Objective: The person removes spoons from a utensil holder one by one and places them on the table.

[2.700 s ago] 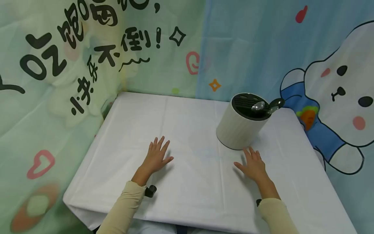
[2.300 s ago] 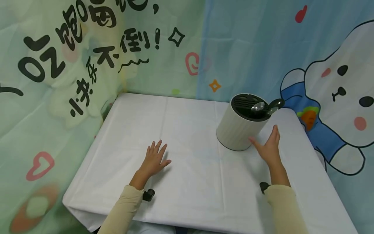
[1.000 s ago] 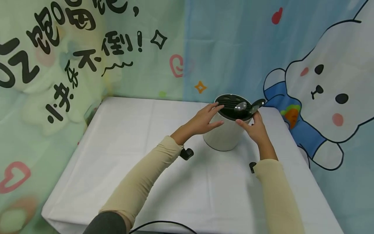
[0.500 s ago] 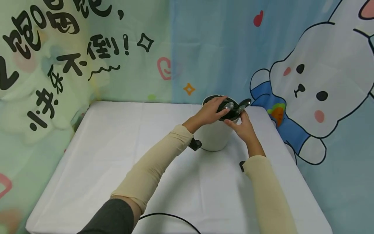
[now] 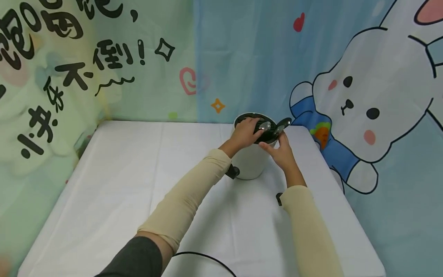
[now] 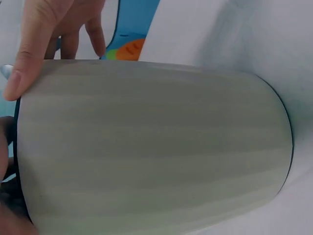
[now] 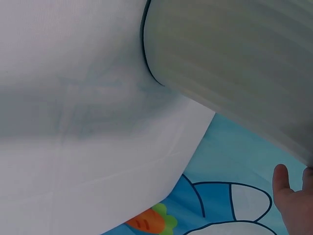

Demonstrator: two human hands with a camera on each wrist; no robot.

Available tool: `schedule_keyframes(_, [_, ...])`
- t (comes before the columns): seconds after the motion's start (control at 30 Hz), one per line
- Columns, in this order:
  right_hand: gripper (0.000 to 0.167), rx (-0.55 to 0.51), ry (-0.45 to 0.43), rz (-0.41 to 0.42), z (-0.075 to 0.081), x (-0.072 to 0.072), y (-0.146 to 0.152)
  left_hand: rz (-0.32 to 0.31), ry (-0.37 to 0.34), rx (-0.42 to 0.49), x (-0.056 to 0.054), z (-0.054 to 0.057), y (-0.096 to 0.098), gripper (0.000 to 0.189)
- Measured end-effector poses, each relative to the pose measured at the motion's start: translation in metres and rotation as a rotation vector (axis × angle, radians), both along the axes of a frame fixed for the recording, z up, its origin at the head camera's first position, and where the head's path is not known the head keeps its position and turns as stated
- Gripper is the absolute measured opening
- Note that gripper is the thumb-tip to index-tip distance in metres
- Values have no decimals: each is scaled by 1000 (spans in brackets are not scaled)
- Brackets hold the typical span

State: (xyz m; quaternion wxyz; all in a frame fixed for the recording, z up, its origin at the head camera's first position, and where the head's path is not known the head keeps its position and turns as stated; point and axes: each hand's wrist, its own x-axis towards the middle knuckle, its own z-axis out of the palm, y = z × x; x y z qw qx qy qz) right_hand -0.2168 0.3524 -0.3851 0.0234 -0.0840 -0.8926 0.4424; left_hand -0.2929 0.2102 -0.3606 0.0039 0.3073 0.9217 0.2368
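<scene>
A white ribbed utensil holder [image 5: 247, 165] stands upright on the table, with a black slotted top [image 5: 267, 137]. My left hand [image 5: 242, 134] lies over that top, fingers bent down towards it; whether they grip it I cannot tell. Two shiny spoon-shaped heads, one silver spoon [image 5: 265, 125] and one larger dark spoon [image 5: 284, 122], stick out at its right. My right hand [image 5: 283, 156] holds the holder's right side near the rim, thumb in front. In the left wrist view, the right thumb [image 6: 22, 73] reaches the rim, with the other fingers behind the holder.
White cloth covers the table [image 5: 121, 192], and its back edge meets a printed curtain [image 5: 242, 57]. A black cable [image 5: 207, 257] curves over the front edge. Small black wrist cameras, one of them the left wrist camera [image 5: 233, 171], sit at both cuffs.
Both hands have gone from the table to the utensil holder. The left hand has moved onto the black top and its fingers have bent. The view has turned to the right.
</scene>
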Motion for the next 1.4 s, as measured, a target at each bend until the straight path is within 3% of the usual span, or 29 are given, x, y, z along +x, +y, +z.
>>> schedule_keyframes(0.27, [97,-9,28,-3,6,-6,-7,24,70,-13,-1,5,-7,39])
schedule_keyframes(0.53, [95,-3,24,0,0,-7,-16,59,103,68,0,-2,-16,24])
schedule_keyframes(0.63, [95,6,10,-7,-2,-6,-16,40,52,156,-1,-4,-19,24])
schedule_keyframes(0.8, [95,12,-10,-16,-3,-4,-16,-2,-116,374,-5,-5,-25,23])
schedule_keyframes(0.97, [94,2,-14,-20,-3,-4,-16,-2,-172,483,-8,-2,-29,23])
schedule_keyframes(1.13, [95,12,-10,-19,-2,-4,-12,8,-184,572,-6,15,-31,26])
schedule_keyframes(1.4, [98,15,-30,-38,1,-1,-8,-15,-73,748,-7,72,-45,23])
